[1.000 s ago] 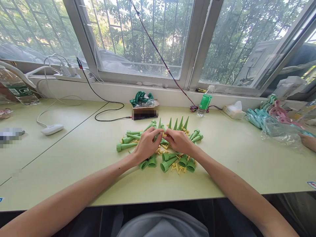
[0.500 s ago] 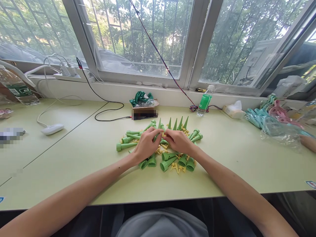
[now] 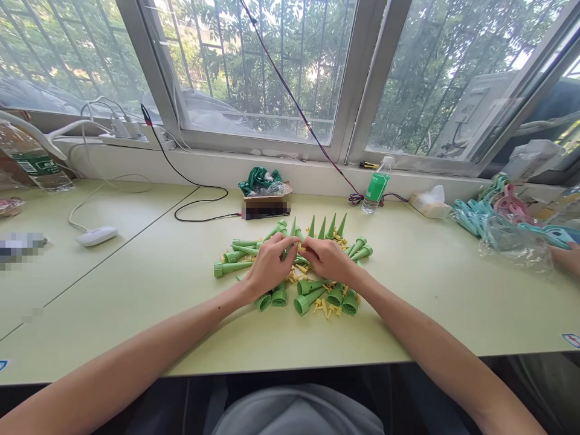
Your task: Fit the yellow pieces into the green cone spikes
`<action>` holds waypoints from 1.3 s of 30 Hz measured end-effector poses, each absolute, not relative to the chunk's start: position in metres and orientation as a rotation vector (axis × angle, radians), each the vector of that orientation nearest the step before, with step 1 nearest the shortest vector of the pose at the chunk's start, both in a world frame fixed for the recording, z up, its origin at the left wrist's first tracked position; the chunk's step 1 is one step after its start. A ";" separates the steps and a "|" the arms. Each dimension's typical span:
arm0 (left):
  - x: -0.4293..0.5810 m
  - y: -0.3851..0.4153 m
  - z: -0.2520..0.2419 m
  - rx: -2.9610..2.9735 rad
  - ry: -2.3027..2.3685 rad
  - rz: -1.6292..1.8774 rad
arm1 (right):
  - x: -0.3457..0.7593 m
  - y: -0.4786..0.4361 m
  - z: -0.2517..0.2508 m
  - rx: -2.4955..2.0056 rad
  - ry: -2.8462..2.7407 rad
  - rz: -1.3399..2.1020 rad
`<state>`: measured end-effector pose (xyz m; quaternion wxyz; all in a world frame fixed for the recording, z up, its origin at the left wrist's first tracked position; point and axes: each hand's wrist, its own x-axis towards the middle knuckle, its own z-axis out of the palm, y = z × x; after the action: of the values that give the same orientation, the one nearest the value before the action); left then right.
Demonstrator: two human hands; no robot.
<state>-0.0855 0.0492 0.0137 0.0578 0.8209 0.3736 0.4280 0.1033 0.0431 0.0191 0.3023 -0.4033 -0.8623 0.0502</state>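
Over a pile of plastic parts, my left hand and my right hand meet fingertip to fingertip, both closed in a pinch. A small yellow plastic fitting shows between the fingertips, mostly hidden by them. Around and under the hands lie green watering spikes, hollow cones with ribbed, threaded collars. Several more green spikes stand point up just behind my right hand. Loose yellow fittings are scattered among the spikes, also in front of the hands.
Behind the pile sits a small box with green plastic in it. A water bottle and a tissue pack stand near the window. At right are teal and pink clips in plastic, with another person's hand. A white mouse lies left.
My hands keep the same pinch in nearly the same place. At the right edge, the other person's hand has shifted and teal clips now show beside it.
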 end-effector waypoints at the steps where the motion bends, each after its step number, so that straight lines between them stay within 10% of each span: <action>1: -0.086 0.049 0.014 2.488 1.127 1.299 | 0.103 0.043 0.019 -1.069 -2.286 0.132; 39: -0.086 0.049 0.011 2.522 1.057 1.306 | 0.102 0.044 0.017 -1.148 -2.340 0.004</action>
<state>-0.0861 0.0494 0.0114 0.0556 0.8309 0.3484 0.4303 0.1021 0.0441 0.0174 0.2643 -0.4248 -0.8658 0.0016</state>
